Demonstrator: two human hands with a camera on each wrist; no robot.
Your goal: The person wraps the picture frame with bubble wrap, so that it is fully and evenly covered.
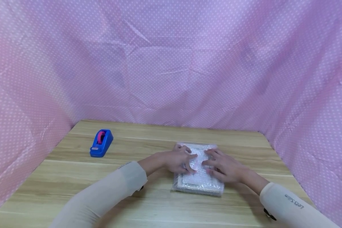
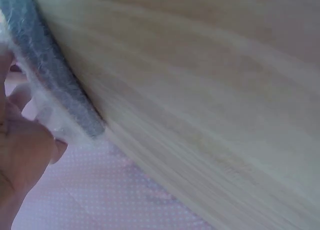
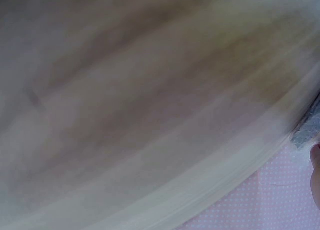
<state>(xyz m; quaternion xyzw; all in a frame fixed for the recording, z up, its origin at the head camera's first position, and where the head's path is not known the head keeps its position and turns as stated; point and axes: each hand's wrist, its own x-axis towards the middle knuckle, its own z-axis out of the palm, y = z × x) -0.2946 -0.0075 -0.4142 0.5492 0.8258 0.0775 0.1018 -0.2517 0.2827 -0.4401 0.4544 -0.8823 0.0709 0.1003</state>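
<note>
A flat rectangular package in clear bubble wrap lies on the wooden table, a pale frame-like edge showing through the wrap. On its left half rests my left hand, fingers spread and slightly bent over the top. My right hand comes in from the other side, its fingertips touching the wrap near the right edge. Between the two hands the film looks crinkled and shiny. In the left wrist view the package's grey side shows beside the hand; the right wrist view catches only a corner of the wrap.
A blue tape dispenser with a pink roll stands at the table's left rear. Pink dotted cloth hangs behind the table and along both sides. Both forearms wear pale sleeves.
</note>
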